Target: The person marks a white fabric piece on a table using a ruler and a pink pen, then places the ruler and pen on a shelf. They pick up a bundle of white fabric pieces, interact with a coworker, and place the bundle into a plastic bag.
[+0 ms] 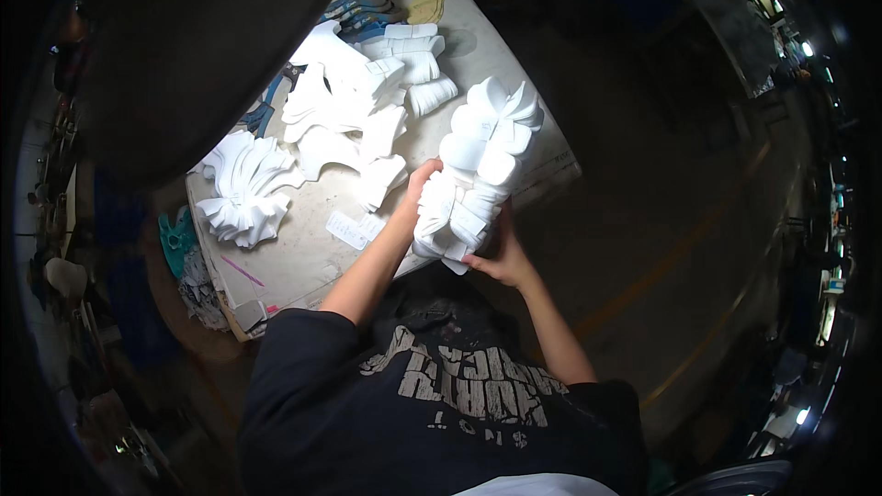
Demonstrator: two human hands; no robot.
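Over the right front edge of the table, both my hands grip a bunch of white cut pieces (457, 211), layered in bundles with rounded ends. My left hand (425, 176) presses its left side, with most of the fingers hidden behind the pieces. Low on the right side, my right hand (504, 262) has its thumb on the near end. More white bundles (490, 129) with rounded lobes adjoin the far end of the bunch; whether they are held along with it I cannot tell. Left of my left forearm lie curved white stacks (344, 119) and a fanned white bundle (245, 188).
The pale worktable (294, 257) also bears paper slips (355, 229), blue-grey pieces (363, 7) and yellow pieces (430, 0) at the back. A large dark shape (202, 46) blocks the upper left. Teal material (175, 243) sits beside the table's left edge.
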